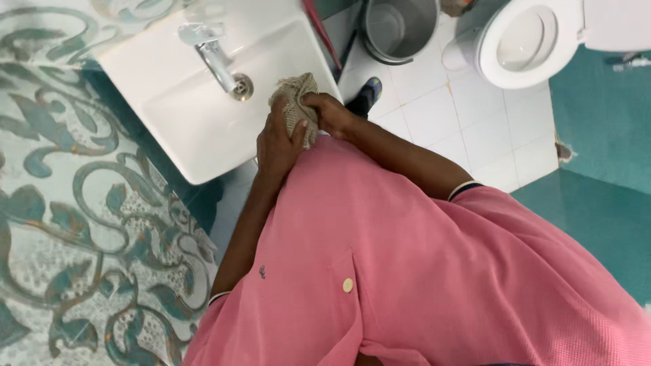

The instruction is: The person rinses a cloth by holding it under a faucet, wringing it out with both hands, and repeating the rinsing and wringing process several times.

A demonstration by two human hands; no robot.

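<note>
A beige knitted cloth is gripped between both hands over the front right corner of the white washbasin, just above its rim; the left hand is clenched around the lower part of the cloth, thumb laid across it, while the right hand is closed on its right side, fingers curled over the fabric; the upper end of the cloth is left free and bunched, pointing toward the basin's bowl. The chrome tap is seen near the back edge of the basin, its spout ending beside the round drain, which lies just left of the cloth and apart from it; the bowl between drain and front rim is bare. A pink polo shirt fills the lower part of the view, pressed close to the basin's front edge. To the left, the wall is covered by teal and white patterned tiles. Past the basin's right edge, white floor tiles offer open room up to a grey metal bucket and a white toilet with its seat down; a dark shoe is planted on the floor just beside the basin's corner; teal flooring borders the white tiles on the right.
</note>
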